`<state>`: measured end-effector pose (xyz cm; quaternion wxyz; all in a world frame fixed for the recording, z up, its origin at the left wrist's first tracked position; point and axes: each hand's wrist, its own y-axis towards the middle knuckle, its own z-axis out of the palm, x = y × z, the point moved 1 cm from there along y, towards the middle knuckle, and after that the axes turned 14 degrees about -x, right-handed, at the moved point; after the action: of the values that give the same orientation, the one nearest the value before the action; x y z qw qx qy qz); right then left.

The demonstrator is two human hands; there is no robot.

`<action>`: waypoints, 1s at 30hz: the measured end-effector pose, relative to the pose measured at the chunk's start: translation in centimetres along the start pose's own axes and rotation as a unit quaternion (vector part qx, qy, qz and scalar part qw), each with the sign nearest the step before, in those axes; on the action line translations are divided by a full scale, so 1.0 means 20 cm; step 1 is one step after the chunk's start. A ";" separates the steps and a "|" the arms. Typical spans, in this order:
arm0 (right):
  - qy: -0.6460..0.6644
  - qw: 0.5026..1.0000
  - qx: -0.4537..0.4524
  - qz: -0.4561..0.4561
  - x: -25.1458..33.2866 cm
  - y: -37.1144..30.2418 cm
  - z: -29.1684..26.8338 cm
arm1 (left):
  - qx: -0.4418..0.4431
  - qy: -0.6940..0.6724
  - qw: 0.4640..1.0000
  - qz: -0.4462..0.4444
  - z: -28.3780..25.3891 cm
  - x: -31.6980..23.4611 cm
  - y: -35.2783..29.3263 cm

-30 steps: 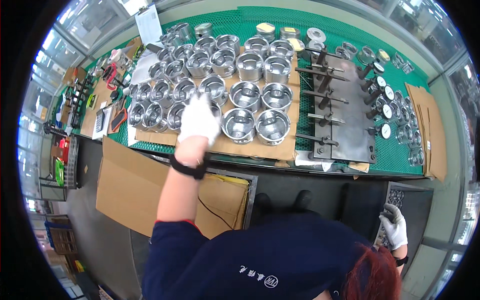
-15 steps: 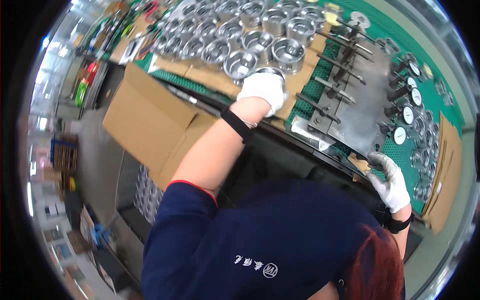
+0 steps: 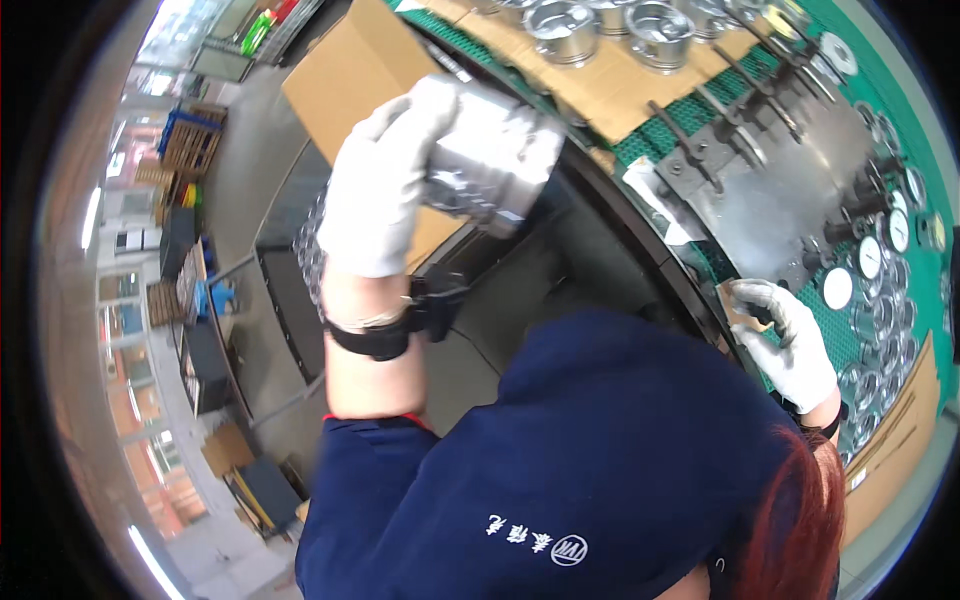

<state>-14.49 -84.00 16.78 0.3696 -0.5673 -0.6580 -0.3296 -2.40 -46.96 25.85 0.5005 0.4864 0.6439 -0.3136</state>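
In the gloved fingers of my left hand [image 3: 375,190] is a shiny metal piston [image 3: 495,160], lifted off the table and tilted on its side. The glove wraps its left end, and the piston is slightly blurred. My right hand [image 3: 788,345], also gloved, rests by the table's front edge with thumb and fingers curved apart and nothing between them. A small brown piece [image 3: 738,305] lies beside its fingertips. More pistons [image 3: 660,35] stand on a cardboard sheet [image 3: 610,95] at the far side.
A steel plate fixture [image 3: 760,190] with dark rods sits on the green mat. Several dial gauges [image 3: 838,288] stand to its right, with more metal parts [image 3: 870,370] beyond. An open cardboard box [image 3: 340,75] is behind my left hand. The table's dark edge [image 3: 640,225] runs diagonally.
My left hand has drawn a piston away from the group, bringing it left and up off the table. The view has swung leftward. My right hand stays by the table edge.
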 end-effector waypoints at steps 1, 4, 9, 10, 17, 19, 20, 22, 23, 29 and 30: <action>0.031 0.999 -0.002 0.034 0.00 0.02 0.03 | -0.020 -0.023 0.999 0.017 0.04 0.00 -0.06; 0.123 0.979 0.044 0.155 -0.01 0.08 0.11 | 0.017 0.092 0.962 0.257 0.15 0.17 -0.24; 0.234 0.956 0.066 0.165 -0.07 0.14 0.23 | 0.266 -0.106 0.952 -0.106 0.51 0.29 -0.50; 0.239 0.953 0.079 0.166 -0.09 0.16 0.26 | 0.286 -0.190 0.926 -0.158 0.53 0.28 -0.53; 0.128 0.981 0.085 0.120 -0.11 0.19 0.21 | 0.439 -0.104 0.891 0.050 0.58 0.10 -0.38; 0.217 0.972 0.030 0.088 -0.06 0.21 0.18 | 0.503 -0.227 0.828 -0.098 0.63 0.05 -0.35; 0.290 0.954 0.004 0.071 -0.05 0.24 0.17 | 0.537 -0.213 0.815 -0.041 0.66 0.03 -0.30; 0.335 0.939 -0.058 0.043 -0.05 0.25 0.12 | 0.575 -0.260 0.774 -0.052 0.74 0.02 -0.25; 0.205 0.974 -0.101 -0.003 -0.04 0.23 0.10 | 0.609 -0.204 0.765 -0.056 0.76 -0.03 -0.21; -0.095 0.927 -0.363 -0.025 -0.10 0.06 0.00 | 0.658 0.072 0.743 0.104 1.00 -0.02 -0.05; -0.186 0.903 -0.386 -0.042 -0.03 0.06 -0.04 | 0.618 0.131 0.746 0.210 1.04 -0.03 -0.03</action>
<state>-13.11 -84.76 16.74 -0.0217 -0.6885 -0.5592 -0.4613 4.13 -65.78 20.12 0.0537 0.8486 0.2499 -0.4632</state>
